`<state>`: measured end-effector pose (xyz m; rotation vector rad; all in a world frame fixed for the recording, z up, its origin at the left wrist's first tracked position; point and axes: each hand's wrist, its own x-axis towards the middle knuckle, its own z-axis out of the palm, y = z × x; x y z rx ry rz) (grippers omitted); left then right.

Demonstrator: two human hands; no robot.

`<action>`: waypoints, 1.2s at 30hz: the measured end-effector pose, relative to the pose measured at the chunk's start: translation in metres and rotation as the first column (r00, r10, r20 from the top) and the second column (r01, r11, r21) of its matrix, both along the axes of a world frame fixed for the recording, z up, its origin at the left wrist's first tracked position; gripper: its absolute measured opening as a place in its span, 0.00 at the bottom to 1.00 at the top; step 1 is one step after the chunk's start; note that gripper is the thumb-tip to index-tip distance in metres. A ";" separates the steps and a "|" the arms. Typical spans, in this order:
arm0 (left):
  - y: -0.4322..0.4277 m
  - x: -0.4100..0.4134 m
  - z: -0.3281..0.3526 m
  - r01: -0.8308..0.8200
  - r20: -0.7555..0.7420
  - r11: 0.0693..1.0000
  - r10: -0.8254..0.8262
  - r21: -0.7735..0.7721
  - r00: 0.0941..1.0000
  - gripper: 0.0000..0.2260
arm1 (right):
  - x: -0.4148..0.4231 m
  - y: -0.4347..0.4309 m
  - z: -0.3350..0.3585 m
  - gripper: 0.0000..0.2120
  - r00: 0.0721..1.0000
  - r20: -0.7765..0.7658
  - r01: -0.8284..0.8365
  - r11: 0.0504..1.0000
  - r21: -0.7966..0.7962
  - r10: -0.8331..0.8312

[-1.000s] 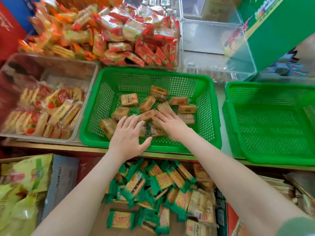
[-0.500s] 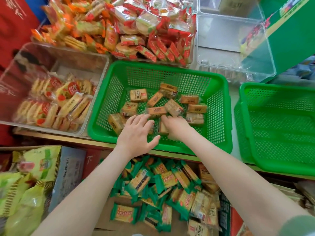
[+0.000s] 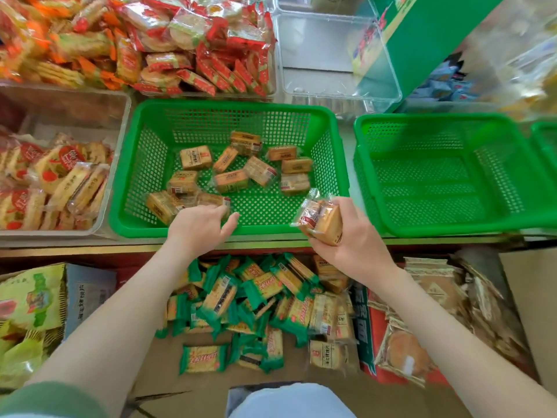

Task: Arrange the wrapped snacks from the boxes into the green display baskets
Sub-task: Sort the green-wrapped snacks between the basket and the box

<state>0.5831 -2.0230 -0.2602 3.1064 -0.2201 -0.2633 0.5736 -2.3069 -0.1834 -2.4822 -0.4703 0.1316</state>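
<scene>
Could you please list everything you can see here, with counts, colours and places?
middle basket: one, green, centre of the shelf
brown snack packs: about eleven, brown, loose in the middle basket
right basket: one, green, right of the middle basket
cardboard box: one, brown, below the shelf
green-wrapped snacks: many, green and yellow, in the cardboard box
left bin: one, clear, left of the middle basket
red-and-yellow packs: many, in the left bin
red and orange packs: many, heaped behind the middle basket
clear bin: one, transparent, back right
held packs: two or more, brown, in the right hand
left hand: fingers straight, over the middle basket's near packs
right hand: grips the held packs, at the middle basket's near right corner
</scene>
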 end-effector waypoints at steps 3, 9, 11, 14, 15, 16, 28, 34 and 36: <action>-0.005 -0.003 0.000 -0.041 -0.004 0.999 0.041 -0.029 0.999 0.26 | -0.046 -0.027 -0.017 0.29 0.994 -0.103 0.022 0.999 -0.049 -0.027; -0.014 -0.024 -0.005 0.028 0.090 0.998 -0.023 -0.054 0.996 0.26 | -0.096 -0.053 -0.087 0.30 0.899 -0.369 0.146 0.957 -0.249 -0.234; -0.015 -0.030 -0.004 0.024 0.114 0.999 -0.020 -0.031 0.993 0.25 | -0.097 -0.056 -0.103 0.32 0.875 -0.371 0.213 0.935 -0.284 -0.312; -0.014 -0.035 -0.005 0.069 0.154 0.997 -0.065 -0.022 0.986 0.27 | -0.085 -0.057 -0.117 0.36 0.894 -0.324 0.195 0.920 -0.340 -0.309; -0.013 -0.036 -0.005 0.078 0.159 0.997 -0.072 -0.029 0.985 0.27 | -0.080 -0.056 -0.119 0.37 0.901 -0.310 0.188 0.918 -0.349 -0.303; -0.012 -0.036 -0.005 0.082 0.158 0.996 -0.075 -0.037 0.985 0.28 | -0.074 -0.056 -0.122 0.37 0.904 -0.300 0.193 0.917 -0.349 -0.304; -0.010 -0.036 -0.005 0.089 0.135 0.993 -0.079 -0.072 0.988 0.27 | -0.050 -0.047 -0.138 0.43 0.930 -0.349 -0.026 0.922 -0.386 -0.119; 0.001 -0.055 -0.017 0.032 0.150 0.999 -0.030 -0.012 0.988 0.25 | -0.061 -0.051 -0.133 0.44 0.943 -0.315 0.007 0.953 -0.302 -0.107; 0.002 -0.056 -0.019 0.026 0.136 1.000 -0.027 0.002 0.990 0.25 | -0.060 -0.054 -0.135 0.43 0.919 -0.365 0.021 0.942 -0.335 -0.150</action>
